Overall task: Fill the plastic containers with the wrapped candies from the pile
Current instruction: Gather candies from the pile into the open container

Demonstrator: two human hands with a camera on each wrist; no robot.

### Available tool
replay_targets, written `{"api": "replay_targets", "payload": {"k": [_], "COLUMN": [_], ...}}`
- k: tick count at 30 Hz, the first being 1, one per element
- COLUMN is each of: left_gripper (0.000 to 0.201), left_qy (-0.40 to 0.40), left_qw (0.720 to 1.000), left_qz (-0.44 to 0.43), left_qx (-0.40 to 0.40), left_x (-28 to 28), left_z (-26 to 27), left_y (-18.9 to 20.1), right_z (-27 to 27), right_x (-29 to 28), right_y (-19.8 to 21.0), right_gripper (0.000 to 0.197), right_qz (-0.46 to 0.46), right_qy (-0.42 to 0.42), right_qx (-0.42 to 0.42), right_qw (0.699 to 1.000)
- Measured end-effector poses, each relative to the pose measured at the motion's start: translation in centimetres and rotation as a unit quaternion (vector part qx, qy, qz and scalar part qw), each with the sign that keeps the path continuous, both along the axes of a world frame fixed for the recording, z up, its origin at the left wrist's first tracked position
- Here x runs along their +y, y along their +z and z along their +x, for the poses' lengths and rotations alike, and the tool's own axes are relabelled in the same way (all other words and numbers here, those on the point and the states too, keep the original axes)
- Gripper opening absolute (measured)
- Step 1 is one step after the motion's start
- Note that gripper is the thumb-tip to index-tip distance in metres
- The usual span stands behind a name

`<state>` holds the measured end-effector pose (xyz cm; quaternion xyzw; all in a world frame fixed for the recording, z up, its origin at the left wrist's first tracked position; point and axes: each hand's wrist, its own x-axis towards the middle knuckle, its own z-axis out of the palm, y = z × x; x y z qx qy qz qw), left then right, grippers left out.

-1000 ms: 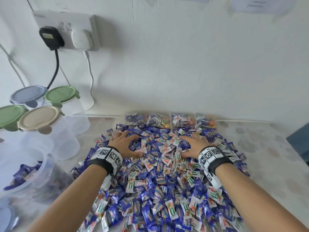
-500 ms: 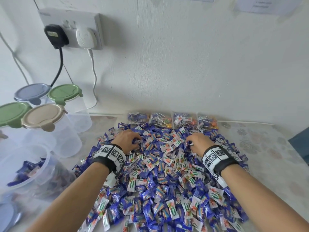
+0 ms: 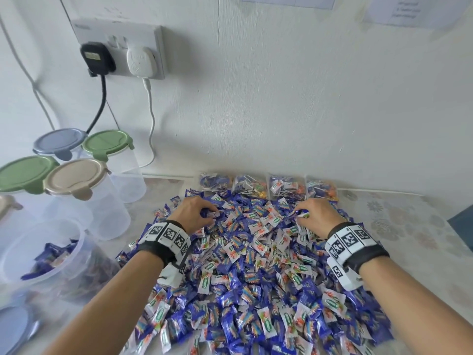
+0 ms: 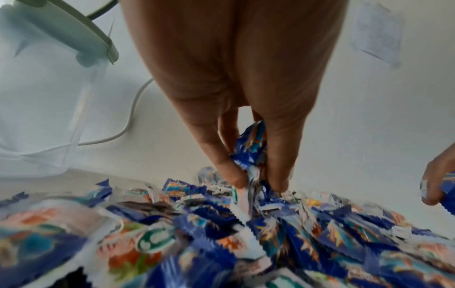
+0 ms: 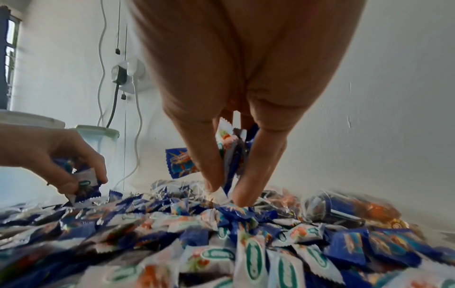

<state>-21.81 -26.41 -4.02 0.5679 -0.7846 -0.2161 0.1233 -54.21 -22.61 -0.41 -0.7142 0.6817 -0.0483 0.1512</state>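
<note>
A huge pile of wrapped candies is taking up most of the patterned desk, blue and white wrappers spreading from the near edge all the way back toward the wall, where four clear bags of lollipops are sitting in a row right behind the pile. Off to the left the plastic containers are clustering together: an open container near the front is already holding some candies, and behind it the closed ones are standing with a beige lid, two green lids and a blue-grey lid. Up on the wall a socket plate is carrying a black plug and a white charger, cords hanging down. Both hands are digging into the far part of the pile, well apart from each other. The left hand is curling its fingers around a small bunch of candies, thumb and fingers pinching the wrappers just above the pile. The right hand is doing the same, fingers bunching a few wrappers between them. Tagged wristbands are sitting on both wrists.
</note>
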Motion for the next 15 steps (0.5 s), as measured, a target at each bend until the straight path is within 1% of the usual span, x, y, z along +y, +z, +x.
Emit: {"api": "replay_targets", "payload": {"k": [4, 6, 11, 15], "left_gripper": [0.025, 0.023, 0.024, 0.024], "left_qy": [0.006, 0.010, 0.013, 0.021], "left_qw": [1.000, 0.999, 0.996, 0.991], "left_qz": [-0.017, -0.024, -0.061, -0.099], "left_qx": [0.021, 0.033, 0.066, 0.082], "left_x": [0.4, 0.6, 1.8, 3.9], "left_z": [0.6, 0.9, 2.1, 3.6], "left_y": [1.0, 1.6, 3.6, 6.2], "right_z": [0.5, 1.0, 3.7, 6.6], "right_x": [0.1, 0.2, 0.5, 0.6], "right_y": [1.0, 1.6, 3.8, 5.3], "right_gripper": [0.028, 0.030, 0.028, 0.023], "right_qz": [-0.006, -0.010, -0.039, -0.068], "right_qy": [0.011, 0.027, 0.092, 0.143], "right_qx": [-0.015, -0.018, -0.033, -0.055], "right_qw": [1.000, 0.999, 0.995, 0.986]}}
